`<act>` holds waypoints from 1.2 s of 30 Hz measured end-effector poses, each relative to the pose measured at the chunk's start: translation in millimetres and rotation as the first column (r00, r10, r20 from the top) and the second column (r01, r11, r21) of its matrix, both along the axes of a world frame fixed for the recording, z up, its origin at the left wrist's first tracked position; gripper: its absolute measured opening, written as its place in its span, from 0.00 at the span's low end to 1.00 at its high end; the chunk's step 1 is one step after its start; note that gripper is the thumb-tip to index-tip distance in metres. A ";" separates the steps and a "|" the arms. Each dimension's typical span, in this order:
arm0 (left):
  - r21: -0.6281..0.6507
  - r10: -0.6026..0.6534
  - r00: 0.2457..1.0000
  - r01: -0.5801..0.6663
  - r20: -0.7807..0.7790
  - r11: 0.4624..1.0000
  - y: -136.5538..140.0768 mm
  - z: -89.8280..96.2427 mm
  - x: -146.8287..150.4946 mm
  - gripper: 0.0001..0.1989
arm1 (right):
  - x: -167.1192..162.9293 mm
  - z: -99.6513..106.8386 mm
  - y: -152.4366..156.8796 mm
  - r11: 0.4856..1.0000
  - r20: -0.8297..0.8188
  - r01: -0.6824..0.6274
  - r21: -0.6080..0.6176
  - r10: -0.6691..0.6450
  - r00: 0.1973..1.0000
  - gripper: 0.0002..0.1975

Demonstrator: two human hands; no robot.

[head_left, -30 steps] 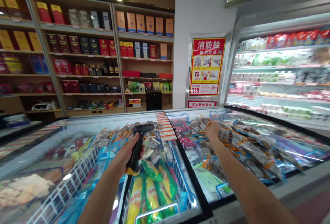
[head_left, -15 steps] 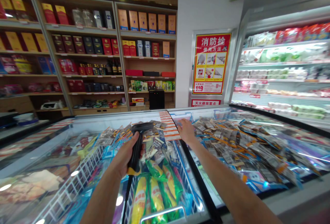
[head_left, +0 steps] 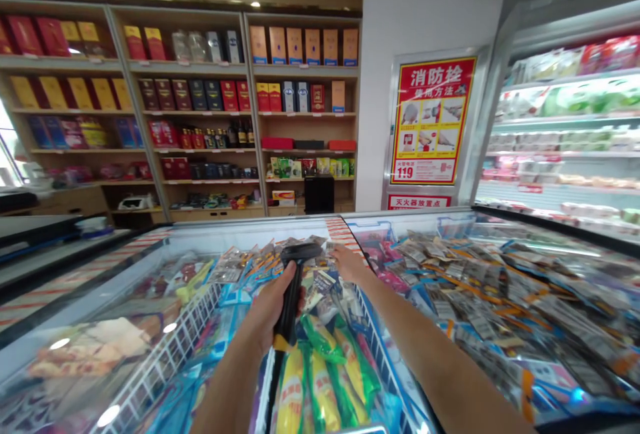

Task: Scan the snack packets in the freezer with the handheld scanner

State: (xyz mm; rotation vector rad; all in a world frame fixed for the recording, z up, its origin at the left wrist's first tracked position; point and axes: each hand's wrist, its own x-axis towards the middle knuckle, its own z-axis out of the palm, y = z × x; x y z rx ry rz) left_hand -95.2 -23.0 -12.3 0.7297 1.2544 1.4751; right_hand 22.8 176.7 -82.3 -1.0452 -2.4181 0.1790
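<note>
My left hand (head_left: 274, 301) is wrapped round the grip of a black barcode scanner (head_left: 291, 287) with a yellow band at its base. The scanner is upright over the chest freezer, its head level with the packets at the back. My right hand (head_left: 350, 265) reaches in at the back of the same compartment, fingers stretched leftward. Its fingertips are at a small packet (head_left: 331, 246), and whether they touch it I cannot tell. Below lie corn cobs (head_left: 324, 381) in green and yellow wrappers, beside a white wire divider (head_left: 165, 341).
A dark-edged glass lid and red-striped tape (head_left: 345, 233) border the compartment. Right of it lies a heap of flat packets (head_left: 480, 287). Frozen meat packs (head_left: 95, 347) are at the left. Behind stand shelves of boxes (head_left: 200, 94), a fire-hydrant poster (head_left: 433, 121) and a lit cooler (head_left: 570, 127).
My right hand has moved off the lid's edge and leftward over the packets. The scanner stays in my left hand. The view has shifted a little to the left.
</note>
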 end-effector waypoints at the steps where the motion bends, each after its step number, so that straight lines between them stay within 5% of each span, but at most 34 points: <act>1: 0.001 -0.005 1.000 0.005 0.001 1.000 0.2 -0.4 1.1 0.17 | 9.3 -0.8 -4.7 1.000 -0.001 -0.007 0.003 0.007 1.000 0.13; 5: 0.013 -0.081 0.997 0.081 -0.011 0.997 1.2 -3.2 5.5 0.17 | 44.5 1.8 -28.5 0.998 -0.076 0.028 -0.050 -0.031 0.997 0.11; 9: 0.012 -0.167 0.985 0.167 -0.044 0.986 1.9 -5.9 9.3 0.18 | 62.0 2.8 -41.9 0.963 -0.208 0.252 -0.096 -0.267 0.941 0.07; 13: 0.026 -0.212 0.976 0.214 -0.053 0.977 1.5 -6.9 12.7 0.18 | 69.6 -3.6 -36.8 0.906 -0.285 0.379 -0.186 -0.419 0.862 0.13; 18: 0.013 -0.208 0.975 0.210 -0.072 0.978 1.8 -8.0 16.0 0.18 | 85.1 -10.3 -23.8 0.880 -0.384 0.241 -0.408 -0.405 0.830 0.10; 21: 0.017 -0.218 0.974 0.219 -0.066 0.976 1.7 -8.8 17.8 0.18 | 91.1 -10.8 -19.3 0.865 -0.532 0.174 -0.471 -0.436 0.726 0.07; 26: 0.011 -0.270 0.963 0.270 0.004 0.963 0.7 -9.9 18.3 0.18 | 88.7 -8.4 -19.8 0.871 -0.754 -0.061 -0.487 -0.384 0.533 0.09; 32: 0.035 -0.303 0.951 0.302 0.059 0.953 0.2 -9.9 19.8 0.16 | 88.1 -7.3 -23.1 0.824 -0.783 -0.197 -0.531 -0.388 0.487 0.11; 36: 0.012 -0.298 0.954 0.298 0.027 0.955 -1.5 -7.0 24.3 0.17 | 86.4 -10.3 -19.0 0.858 -0.798 -0.153 -0.490 -0.372 0.474 0.10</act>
